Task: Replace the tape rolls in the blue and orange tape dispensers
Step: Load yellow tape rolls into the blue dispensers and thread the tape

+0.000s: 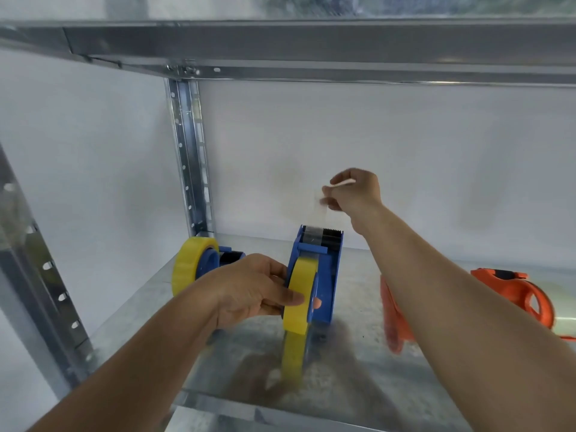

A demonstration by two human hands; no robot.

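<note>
A blue tape dispenser (327, 275) stands on the metal shelf (358, 378) at the middle. A yellow tape roll (300, 296) sits at its near end, and my left hand (249, 288) grips that roll from the left. My right hand (353, 190) is raised above the dispenser's toothed blade and pinches the end of a clear tape strip (324, 207) that runs up from the blade. A second blue dispenser (215, 260) with a yellow roll (190, 265) lies at the back left. One orange dispenser (391, 310) is partly hidden behind my right forearm; another orange dispenser (517, 291) lies at the right.
The shelf is galvanised steel with a perforated upright (190, 157) at the back left and another upright (40, 275) at the near left. A shelf beam (311, 48) runs overhead. A white wall closes the back.
</note>
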